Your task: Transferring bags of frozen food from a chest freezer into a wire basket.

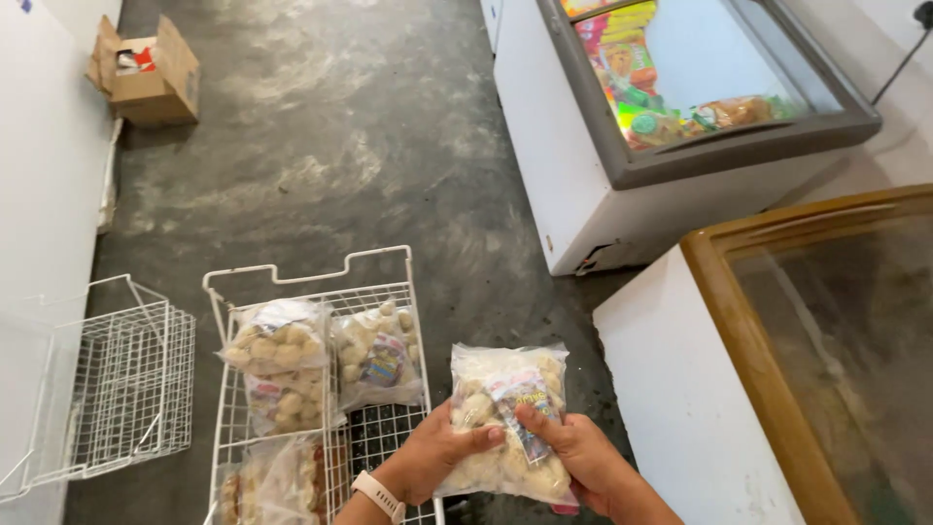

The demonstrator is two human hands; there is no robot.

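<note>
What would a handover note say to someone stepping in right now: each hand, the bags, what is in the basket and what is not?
Left hand and right hand together grip one clear bag of pale frozen pieces, held just right of the white wire basket on the floor.
Done: several similar bags lie in that basket.
Left: the held bag is not yet in it.
A second wire basket stands at left; the chest freezer is ahead.

I see open grey floor (330, 146) ahead, past the wire basket (311, 389), whose near end has a bare patch between the bags (321, 360). To my right a white freezer (680, 389) blocks passage; an empty wire basket (126, 389) stands left.
</note>
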